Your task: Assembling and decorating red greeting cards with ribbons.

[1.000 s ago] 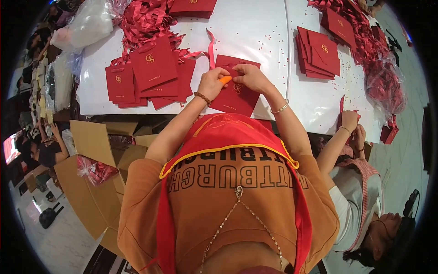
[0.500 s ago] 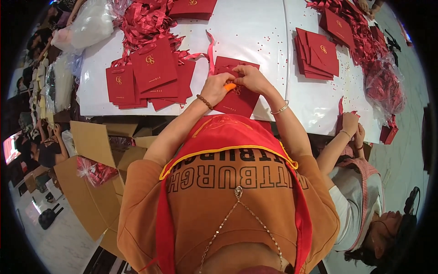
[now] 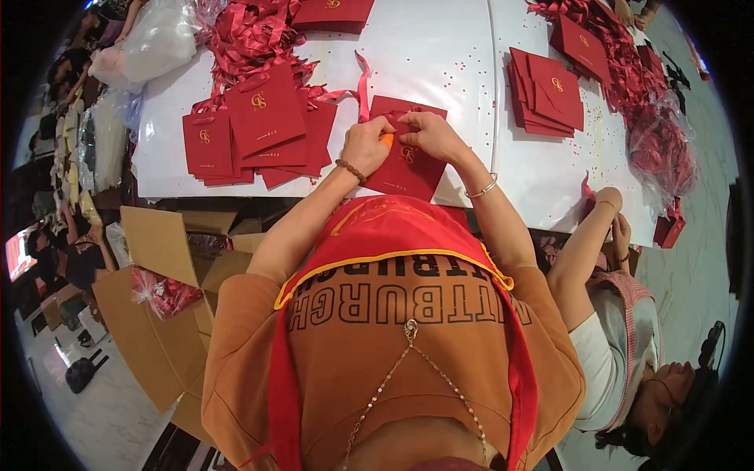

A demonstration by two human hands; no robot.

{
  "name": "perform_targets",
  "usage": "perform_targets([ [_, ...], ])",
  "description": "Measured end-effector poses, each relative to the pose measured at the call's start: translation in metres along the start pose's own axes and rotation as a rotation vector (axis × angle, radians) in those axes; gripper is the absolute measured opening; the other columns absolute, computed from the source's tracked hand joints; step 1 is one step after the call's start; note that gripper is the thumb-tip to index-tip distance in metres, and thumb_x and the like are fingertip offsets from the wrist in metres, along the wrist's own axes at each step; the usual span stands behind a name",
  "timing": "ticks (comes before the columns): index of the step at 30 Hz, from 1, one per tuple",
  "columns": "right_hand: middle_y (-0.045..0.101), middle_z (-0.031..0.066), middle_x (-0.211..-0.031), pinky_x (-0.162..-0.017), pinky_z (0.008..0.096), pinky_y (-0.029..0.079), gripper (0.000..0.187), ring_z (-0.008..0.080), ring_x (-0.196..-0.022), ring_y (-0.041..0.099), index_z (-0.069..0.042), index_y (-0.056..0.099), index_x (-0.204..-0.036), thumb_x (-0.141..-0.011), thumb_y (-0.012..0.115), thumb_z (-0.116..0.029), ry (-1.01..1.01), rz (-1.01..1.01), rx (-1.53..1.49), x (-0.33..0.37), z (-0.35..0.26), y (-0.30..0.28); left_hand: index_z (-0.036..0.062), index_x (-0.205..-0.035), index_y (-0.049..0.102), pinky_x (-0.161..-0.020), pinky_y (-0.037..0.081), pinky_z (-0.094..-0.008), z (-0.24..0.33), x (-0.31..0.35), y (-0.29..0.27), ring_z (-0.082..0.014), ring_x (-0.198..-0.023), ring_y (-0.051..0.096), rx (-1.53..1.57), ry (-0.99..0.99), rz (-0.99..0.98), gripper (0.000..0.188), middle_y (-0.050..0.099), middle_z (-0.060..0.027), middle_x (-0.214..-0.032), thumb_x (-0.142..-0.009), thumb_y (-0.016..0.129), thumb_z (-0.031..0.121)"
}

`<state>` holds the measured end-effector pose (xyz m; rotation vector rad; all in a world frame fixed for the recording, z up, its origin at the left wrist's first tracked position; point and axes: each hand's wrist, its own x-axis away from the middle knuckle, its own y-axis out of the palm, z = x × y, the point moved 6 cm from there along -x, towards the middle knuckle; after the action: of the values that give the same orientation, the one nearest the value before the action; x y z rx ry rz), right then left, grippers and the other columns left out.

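Observation:
A flat red paper gift bag (image 3: 411,177) with gold print lies at the table's near edge under both my hands. My left hand (image 3: 367,147), an orange cover on one finger, is closed by the bag's upper left side. A loose red ribbon (image 3: 363,88) runs down to it from above; the fingers hide where it ends. Over the bag's upper part, my right hand (image 3: 433,136) has its thumb and fingers pinched together. Whatever is between those fingertips is too small to make out.
Stacked red gift bags (image 3: 265,118) and a heap of red ribbons (image 3: 250,39) sit to the left. More bags (image 3: 547,92) lie to the right on the white table (image 3: 440,43). Below left stands an open carton (image 3: 149,334); a co-worker's arm (image 3: 585,243) is at right.
My left hand has shifted slightly left, widening the gap to my right hand, which stays nearly in place. The co-worker's arm at right has moved up a little.

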<state>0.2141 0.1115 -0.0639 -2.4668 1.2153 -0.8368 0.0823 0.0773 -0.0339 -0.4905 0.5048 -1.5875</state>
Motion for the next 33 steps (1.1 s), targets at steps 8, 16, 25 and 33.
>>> perform_targets([
  [8,0.061,0.012,-0.1,-0.078,0.0386,0.046,0.031,0.0298,-0.092,0.058,-0.011,0.061,-0.102,-0.073,0.063,-0.021,-0.078,0.122,0.168,0.004,-0.013,0.0,0.0038,-0.081,0.06,-0.059,0.048,-0.0406,0.006,-0.009,0.003,-0.032,-0.066,0.061,-0.33,0.135,-0.018,0.011,0.062,-0.0162,-0.071,-0.073,0.054,0.008],
  [16,0.064,0.0117,-0.086,-0.072,0.0414,0.047,0.025,0.0311,-0.083,0.06,-0.012,0.063,-0.094,-0.071,0.061,-0.021,-0.038,0.169,0.262,0.005,-0.011,0.007,0.0032,-0.08,0.055,-0.056,0.048,-0.043,0.014,-0.008,0.016,-0.0332,-0.063,0.059,-0.504,0.31,-0.176,0.011,0.059,-0.0165,-0.072,-0.072,0.053,0.01],
  [25,0.063,0.0105,-0.093,-0.076,0.0388,0.047,0.03,0.0288,-0.089,0.059,-0.013,0.062,-0.1,-0.071,0.062,-0.021,0.023,0.079,0.204,0.004,-0.013,0.002,0.0017,-0.077,0.056,-0.058,0.047,-0.043,0.012,-0.018,0.014,-0.0339,-0.065,0.059,-0.339,0.227,-0.177,0.009,0.06,-0.0175,-0.07,-0.073,0.053,0.009],
  [33,0.063,0.0094,-0.094,-0.076,0.0365,0.046,0.033,0.0274,-0.089,0.059,-0.012,0.059,-0.106,-0.074,0.062,-0.021,-0.039,0.045,0.091,0.007,-0.014,0.003,0.0014,-0.082,0.055,-0.064,0.047,-0.0435,0.007,-0.001,0.006,-0.0348,-0.071,0.06,-0.225,0.192,-0.083,0.011,0.061,-0.018,-0.074,-0.072,0.051,0.004],
])
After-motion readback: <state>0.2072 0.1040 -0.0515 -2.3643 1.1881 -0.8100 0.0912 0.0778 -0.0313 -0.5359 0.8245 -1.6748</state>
